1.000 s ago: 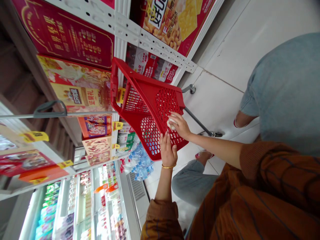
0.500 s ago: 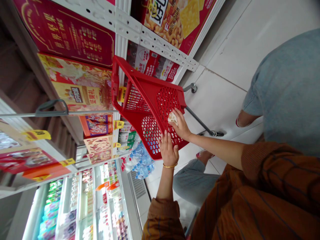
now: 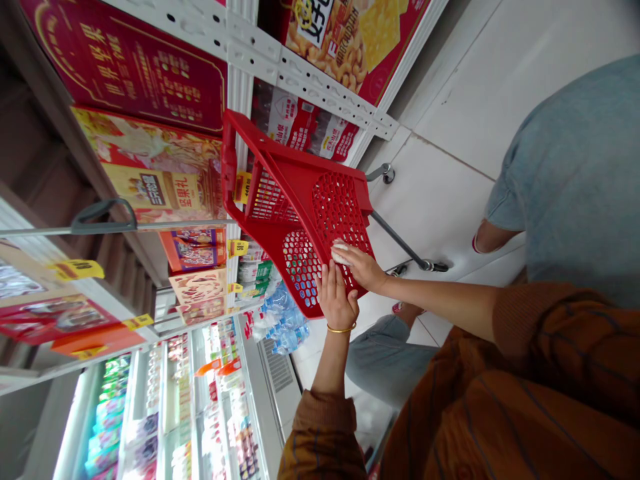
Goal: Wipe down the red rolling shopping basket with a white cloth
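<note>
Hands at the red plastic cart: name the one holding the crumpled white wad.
The right hand: it partly covers the crumpled white wad, while the left hand, wearing a gold-coloured bangle, shows none.

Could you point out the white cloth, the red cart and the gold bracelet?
White cloth [image 3: 340, 257], head view: its exposed lower edge.
Red cart [image 3: 295, 167], head view: the solid upper part of its basket's side wall.
Gold bracelet [image 3: 341, 330], head view: middle of the band.

Around you spreads a pale tiled floor [image 3: 465, 127]. You face white metal shelving [image 3: 241, 87] with perforated strips [image 3: 325, 91] and yellow price tags [image 3: 77, 269]; farther off, you see bright light filling a stocked display case [image 3: 259, 393] near a slatted vent [image 3: 278, 367].
</note>
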Action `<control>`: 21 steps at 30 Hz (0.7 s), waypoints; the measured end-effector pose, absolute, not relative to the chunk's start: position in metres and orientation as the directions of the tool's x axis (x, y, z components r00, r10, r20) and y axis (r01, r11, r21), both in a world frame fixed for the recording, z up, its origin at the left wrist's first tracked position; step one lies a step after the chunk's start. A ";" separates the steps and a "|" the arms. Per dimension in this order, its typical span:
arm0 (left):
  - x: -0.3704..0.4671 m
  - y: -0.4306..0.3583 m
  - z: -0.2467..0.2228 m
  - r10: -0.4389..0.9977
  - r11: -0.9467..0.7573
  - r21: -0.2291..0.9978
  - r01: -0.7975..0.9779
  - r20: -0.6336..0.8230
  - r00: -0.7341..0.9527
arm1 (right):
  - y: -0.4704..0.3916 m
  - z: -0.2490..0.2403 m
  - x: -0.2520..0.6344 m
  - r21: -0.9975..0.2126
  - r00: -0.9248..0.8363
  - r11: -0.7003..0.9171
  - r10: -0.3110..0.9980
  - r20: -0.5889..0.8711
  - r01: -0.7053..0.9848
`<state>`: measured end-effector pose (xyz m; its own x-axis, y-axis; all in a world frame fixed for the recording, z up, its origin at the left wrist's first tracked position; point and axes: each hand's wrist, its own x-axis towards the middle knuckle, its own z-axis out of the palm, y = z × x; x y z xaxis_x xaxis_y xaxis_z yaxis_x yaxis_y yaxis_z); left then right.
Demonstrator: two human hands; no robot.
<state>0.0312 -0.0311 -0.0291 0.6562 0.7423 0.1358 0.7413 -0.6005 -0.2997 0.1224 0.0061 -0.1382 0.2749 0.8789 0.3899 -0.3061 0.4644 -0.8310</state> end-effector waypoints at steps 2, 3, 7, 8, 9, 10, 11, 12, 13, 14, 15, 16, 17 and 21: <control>0.031 -0.031 -0.029 0.753 -0.590 -0.286 0.755 0.142 0.642 | -0.006 -0.140 0.123 -0.818 0.251 0.491 0.868 0.429 -0.299; 0.031 -0.031 -0.028 0.757 -0.587 -0.280 0.759 0.143 0.638 | -0.012 -0.141 0.123 -0.814 0.237 0.501 0.864 0.445 -0.296; 0.031 -0.031 -0.023 0.761 -0.597 -0.270 0.755 0.109 0.640 | -0.034 -0.148 0.127 -0.801 0.169 0.527 0.850 0.499 -0.286; 0.031 -0.030 -0.020 0.757 -0.608 -0.274 0.745 0.082 0.648 | -0.039 -0.150 0.128 -0.799 0.147 0.529 0.848 0.509 -0.285; 0.033 -0.029 -0.016 0.750 -0.625 -0.281 0.729 0.044 0.660 | -0.043 -0.153 0.130 -0.798 0.122 0.532 0.845 0.521 -0.283; 0.034 -0.027 -0.011 0.739 -0.645 -0.292 0.706 -0.006 0.673 | -0.048 -0.155 0.132 -0.798 0.097 0.534 0.843 0.530 -0.281; 0.037 -0.025 -0.005 0.722 -0.672 -0.304 0.676 -0.064 0.689 | -0.052 -0.158 0.135 -0.798 0.075 0.534 0.841 0.536 -0.279; 0.039 -0.022 0.000 0.699 -0.701 -0.312 0.641 -0.127 0.704 | -0.054 -0.160 0.138 -0.798 0.061 0.534 0.839 0.540 -0.278; 0.042 -0.018 0.006 0.674 -0.731 -0.312 0.607 -0.190 0.714 | -0.055 -0.162 0.141 -0.802 0.057 0.529 0.842 0.536 -0.276; 0.044 -0.013 0.011 0.637 -0.767 -0.297 0.569 -0.249 0.729 | -0.054 -0.164 0.144 -0.816 0.069 0.511 0.856 0.513 -0.269; 0.046 -0.008 0.016 0.595 -0.802 -0.275 0.530 -0.300 0.745 | -0.051 -0.165 0.147 -0.841 0.101 0.476 0.879 0.466 -0.257; 0.049 -0.002 0.020 0.562 -0.827 -0.258 0.500 -0.334 0.757 | -0.045 -0.165 0.151 -0.874 0.152 0.422 0.906 0.395 -0.239; 0.050 0.004 0.023 0.532 -0.847 -0.243 0.473 -0.361 0.766 | -0.036 -0.165 0.154 -0.909 0.214 0.354 0.927 0.309 -0.221; 0.055 0.024 0.027 0.447 -0.894 -0.194 0.405 -0.453 0.771 | 0.013 -0.161 0.162 -0.958 0.402 0.203 0.909 0.107 -0.204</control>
